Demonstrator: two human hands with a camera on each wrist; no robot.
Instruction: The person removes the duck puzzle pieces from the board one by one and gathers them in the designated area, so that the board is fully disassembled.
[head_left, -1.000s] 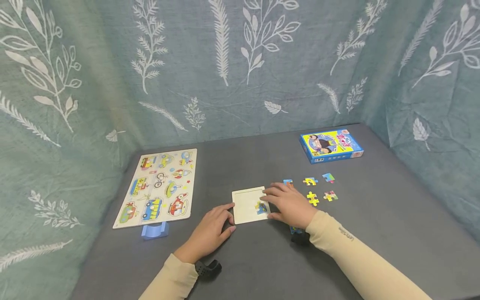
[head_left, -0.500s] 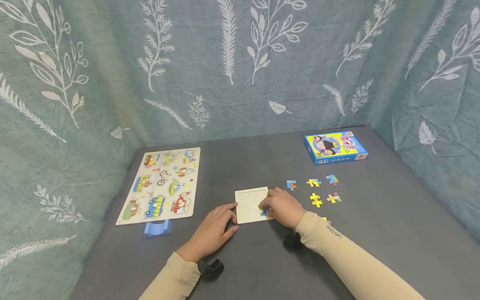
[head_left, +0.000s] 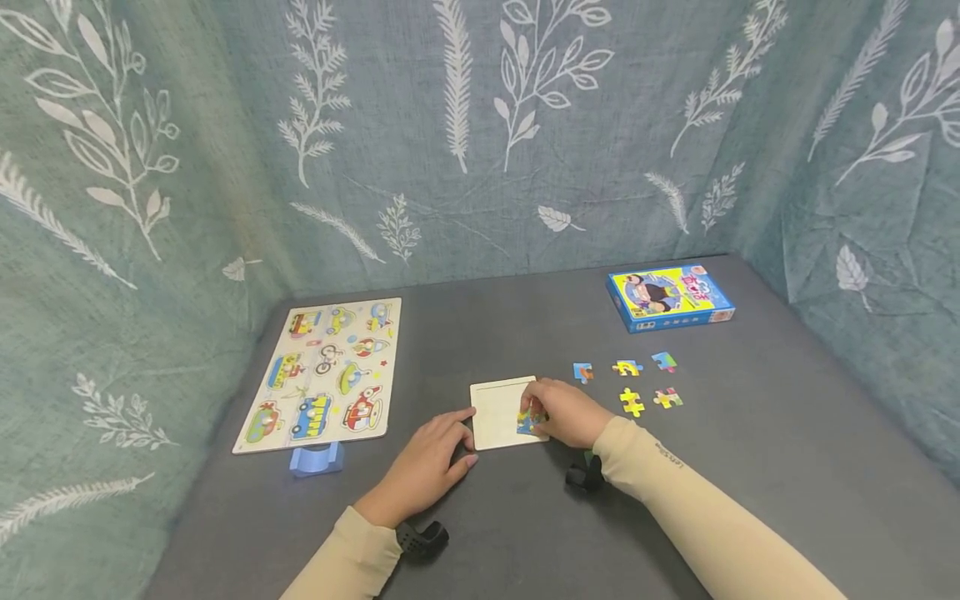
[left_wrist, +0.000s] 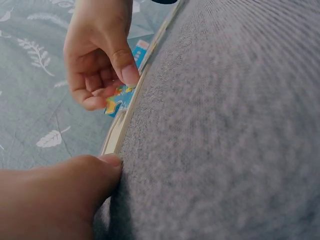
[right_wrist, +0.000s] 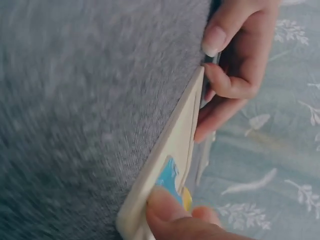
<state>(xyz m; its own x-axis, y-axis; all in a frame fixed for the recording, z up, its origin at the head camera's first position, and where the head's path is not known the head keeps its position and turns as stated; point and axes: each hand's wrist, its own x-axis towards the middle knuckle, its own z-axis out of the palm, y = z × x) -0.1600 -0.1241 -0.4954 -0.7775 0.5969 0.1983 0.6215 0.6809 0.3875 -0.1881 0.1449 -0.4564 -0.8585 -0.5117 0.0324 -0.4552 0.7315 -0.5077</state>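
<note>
A small pale wooden puzzle tray (head_left: 495, 417) lies at the middle of the table, with blue-and-yellow jigsaw pieces (head_left: 527, 423) in its lower right corner. My right hand (head_left: 566, 412) reaches over the tray's right edge and pinches a jigsaw piece there between thumb and fingers; its fingers partly cover the piece. In the right wrist view the thumb lies on a blue piece (right_wrist: 169, 176) beside the tray rim. My left hand (head_left: 423, 458) rests on the table, relaxed, with fingertips touching the tray's left edge. The left wrist view shows its thumb (left_wrist: 107, 167) by the tray's near edge.
Several loose jigsaw pieces (head_left: 632, 402) lie right of the tray. Behind them sits a blue and yellow puzzle box (head_left: 670, 297). On the left is a vehicle peg board (head_left: 322, 371), with a light blue curved stand (head_left: 317, 459) at its front edge. Patterned curtains surround the table.
My right hand has gone from spread fingers over the tray's right side to pinching a piece in its lower right corner. The left hand has stayed at the left edge.
</note>
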